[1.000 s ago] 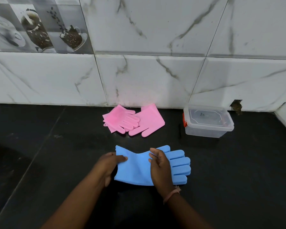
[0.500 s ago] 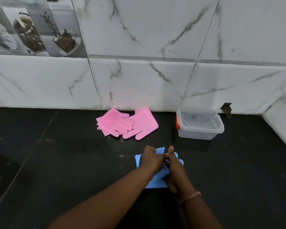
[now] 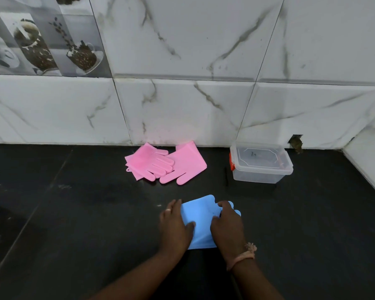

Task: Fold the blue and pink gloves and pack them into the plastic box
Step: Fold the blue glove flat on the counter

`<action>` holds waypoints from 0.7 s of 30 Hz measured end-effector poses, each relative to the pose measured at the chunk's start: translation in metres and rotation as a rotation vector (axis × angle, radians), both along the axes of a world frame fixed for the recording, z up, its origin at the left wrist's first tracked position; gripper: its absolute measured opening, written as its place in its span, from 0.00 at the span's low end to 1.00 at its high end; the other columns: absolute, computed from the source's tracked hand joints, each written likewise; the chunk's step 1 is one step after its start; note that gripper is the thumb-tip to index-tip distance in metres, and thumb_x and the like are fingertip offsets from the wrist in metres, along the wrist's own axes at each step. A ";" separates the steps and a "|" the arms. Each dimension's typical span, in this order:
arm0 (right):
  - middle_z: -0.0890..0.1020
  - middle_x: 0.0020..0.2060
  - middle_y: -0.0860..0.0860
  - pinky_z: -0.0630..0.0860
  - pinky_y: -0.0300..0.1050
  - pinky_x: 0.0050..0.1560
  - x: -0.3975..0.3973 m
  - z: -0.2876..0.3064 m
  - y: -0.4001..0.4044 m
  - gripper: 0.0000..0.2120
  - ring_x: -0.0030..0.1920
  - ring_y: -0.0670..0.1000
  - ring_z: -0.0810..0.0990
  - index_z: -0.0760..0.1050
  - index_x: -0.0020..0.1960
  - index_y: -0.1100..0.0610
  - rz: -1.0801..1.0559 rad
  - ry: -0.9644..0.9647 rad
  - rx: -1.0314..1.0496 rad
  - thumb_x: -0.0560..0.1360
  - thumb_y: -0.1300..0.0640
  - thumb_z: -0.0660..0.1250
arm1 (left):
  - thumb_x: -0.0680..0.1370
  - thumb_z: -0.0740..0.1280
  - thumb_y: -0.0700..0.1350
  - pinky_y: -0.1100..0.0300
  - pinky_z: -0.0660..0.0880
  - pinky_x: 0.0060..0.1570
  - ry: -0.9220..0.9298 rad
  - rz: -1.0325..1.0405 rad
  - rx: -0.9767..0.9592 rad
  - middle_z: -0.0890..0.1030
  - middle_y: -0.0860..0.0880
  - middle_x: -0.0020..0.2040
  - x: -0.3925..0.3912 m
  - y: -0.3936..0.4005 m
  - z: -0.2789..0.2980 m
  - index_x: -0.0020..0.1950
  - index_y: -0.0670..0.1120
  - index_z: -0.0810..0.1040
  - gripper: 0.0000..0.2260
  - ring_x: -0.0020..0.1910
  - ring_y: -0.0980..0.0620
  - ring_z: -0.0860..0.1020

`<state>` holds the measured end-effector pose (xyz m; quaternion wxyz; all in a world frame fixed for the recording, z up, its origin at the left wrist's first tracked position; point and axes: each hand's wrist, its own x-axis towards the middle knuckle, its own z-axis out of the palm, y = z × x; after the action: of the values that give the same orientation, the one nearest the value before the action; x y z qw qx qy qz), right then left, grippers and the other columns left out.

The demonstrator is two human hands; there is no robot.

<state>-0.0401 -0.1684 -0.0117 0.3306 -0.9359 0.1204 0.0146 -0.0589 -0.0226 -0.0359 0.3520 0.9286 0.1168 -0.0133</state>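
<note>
The blue gloves (image 3: 200,221), spread flat a second ago, now lie folded over between both hands — left hand (image 3: 174,226) and right hand (image 3: 227,228) pressing flat-fingered. Pink gloves (image 3: 165,163) and lidded plastic box (image 3: 261,163) wait beyond — untouched.

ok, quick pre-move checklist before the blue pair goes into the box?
1. Blue gloves folded over: ok.
2. Left hand and right hand both on the fold: ok.
3. Lid off the plastic box: not ok, it sits on top.
4. Orange latch released: cannot tell.
5. Counter between fold and box free of objects: ok.
6. Pink gloves folded: not ok, lying flat, overlapping.
</note>
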 end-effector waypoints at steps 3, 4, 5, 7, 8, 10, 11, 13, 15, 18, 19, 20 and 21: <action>0.81 0.58 0.52 0.78 0.44 0.56 0.002 0.003 0.000 0.16 0.56 0.52 0.81 0.73 0.65 0.54 0.031 0.021 -0.073 0.78 0.55 0.65 | 0.81 0.67 0.54 0.48 0.56 0.81 0.054 -0.086 0.017 0.58 0.48 0.84 -0.003 0.003 -0.015 0.84 0.49 0.55 0.36 0.83 0.47 0.57; 0.81 0.58 0.52 0.77 0.43 0.55 0.002 0.003 -0.001 0.17 0.56 0.51 0.81 0.72 0.66 0.54 0.026 0.033 -0.054 0.78 0.52 0.66 | 0.81 0.67 0.53 0.49 0.56 0.81 0.017 -0.095 -0.018 0.59 0.48 0.84 -0.003 0.004 -0.018 0.84 0.49 0.55 0.36 0.82 0.48 0.57; 0.81 0.58 0.52 0.76 0.42 0.53 0.001 0.003 -0.003 0.20 0.56 0.51 0.81 0.71 0.66 0.54 0.018 0.047 -0.021 0.77 0.51 0.68 | 0.81 0.68 0.52 0.51 0.56 0.82 -0.019 -0.105 -0.058 0.60 0.49 0.83 -0.003 0.005 -0.019 0.84 0.48 0.55 0.35 0.82 0.48 0.58; 0.80 0.57 0.53 0.73 0.41 0.50 -0.002 0.002 -0.005 0.25 0.55 0.53 0.81 0.68 0.66 0.54 0.003 0.081 0.048 0.74 0.50 0.73 | 0.83 0.66 0.50 0.60 0.51 0.81 -0.076 -0.143 -0.092 0.59 0.51 0.83 -0.006 0.007 -0.021 0.84 0.48 0.55 0.32 0.83 0.50 0.55; 0.80 0.55 0.53 0.74 0.41 0.50 -0.004 0.000 -0.004 0.27 0.54 0.53 0.81 0.67 0.66 0.55 -0.001 0.101 0.069 0.72 0.51 0.75 | 0.84 0.63 0.50 0.65 0.47 0.80 -0.100 -0.174 -0.088 0.56 0.54 0.83 -0.008 0.007 -0.024 0.84 0.48 0.54 0.31 0.84 0.52 0.52; 0.80 0.53 0.55 0.77 0.44 0.50 -0.007 -0.003 -0.004 0.27 0.50 0.54 0.81 0.67 0.63 0.56 -0.015 0.132 0.104 0.71 0.54 0.77 | 0.86 0.59 0.49 0.73 0.39 0.76 -0.138 -0.249 -0.067 0.50 0.58 0.83 -0.014 0.007 -0.029 0.84 0.50 0.51 0.29 0.84 0.56 0.45; 0.81 0.53 0.55 0.77 0.45 0.49 -0.007 -0.005 -0.005 0.25 0.48 0.52 0.80 0.67 0.62 0.56 -0.032 0.128 0.133 0.71 0.56 0.76 | 0.87 0.58 0.49 0.74 0.36 0.75 -0.150 -0.284 -0.054 0.47 0.59 0.82 -0.016 0.007 -0.031 0.84 0.51 0.50 0.28 0.83 0.59 0.42; 0.80 0.54 0.55 0.75 0.42 0.47 -0.005 -0.009 -0.008 0.22 0.46 0.49 0.77 0.69 0.61 0.55 -0.062 0.110 0.199 0.73 0.57 0.75 | 0.87 0.56 0.49 0.72 0.34 0.76 -0.163 -0.329 -0.056 0.44 0.60 0.82 -0.018 0.007 -0.034 0.83 0.54 0.47 0.27 0.81 0.64 0.36; 0.80 0.55 0.54 0.72 0.37 0.43 -0.003 -0.014 -0.012 0.19 0.46 0.47 0.76 0.70 0.62 0.54 -0.065 0.104 0.220 0.75 0.58 0.73 | 0.87 0.55 0.49 0.68 0.33 0.78 -0.165 -0.343 -0.062 0.42 0.60 0.82 -0.015 0.008 -0.033 0.83 0.55 0.46 0.27 0.81 0.63 0.35; 0.80 0.53 0.53 0.69 0.30 0.37 -0.002 -0.022 -0.011 0.17 0.40 0.41 0.75 0.68 0.65 0.52 -0.071 0.111 0.199 0.79 0.58 0.68 | 0.87 0.53 0.54 0.64 0.29 0.76 -0.116 -0.401 0.089 0.39 0.55 0.83 -0.008 0.008 -0.033 0.84 0.51 0.45 0.29 0.82 0.53 0.32; 0.79 0.53 0.53 0.72 0.31 0.38 -0.003 -0.024 -0.008 0.18 0.42 0.42 0.76 0.67 0.66 0.51 -0.073 0.119 0.193 0.79 0.57 0.67 | 0.86 0.51 0.58 0.61 0.28 0.76 -0.087 -0.426 0.179 0.36 0.54 0.83 -0.007 0.006 -0.033 0.85 0.52 0.42 0.31 0.81 0.52 0.29; 0.79 0.55 0.53 0.76 0.35 0.43 -0.004 -0.025 -0.006 0.19 0.46 0.44 0.78 0.66 0.67 0.51 -0.071 0.113 0.171 0.79 0.56 0.67 | 0.85 0.47 0.63 0.58 0.27 0.77 -0.065 -0.451 0.270 0.33 0.54 0.82 -0.006 0.005 -0.033 0.85 0.52 0.39 0.33 0.80 0.51 0.27; 0.78 0.59 0.54 0.78 0.39 0.49 -0.005 -0.025 -0.005 0.21 0.52 0.47 0.79 0.66 0.68 0.52 -0.057 0.083 0.112 0.78 0.55 0.68 | 0.83 0.43 0.67 0.54 0.27 0.77 -0.046 -0.470 0.344 0.30 0.54 0.82 -0.006 0.003 -0.033 0.84 0.53 0.37 0.35 0.79 0.49 0.26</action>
<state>-0.0449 -0.1732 -0.0367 0.3774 -0.9108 0.1597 0.0507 -0.0644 -0.0197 -0.0688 0.1792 0.9763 -0.1091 -0.0533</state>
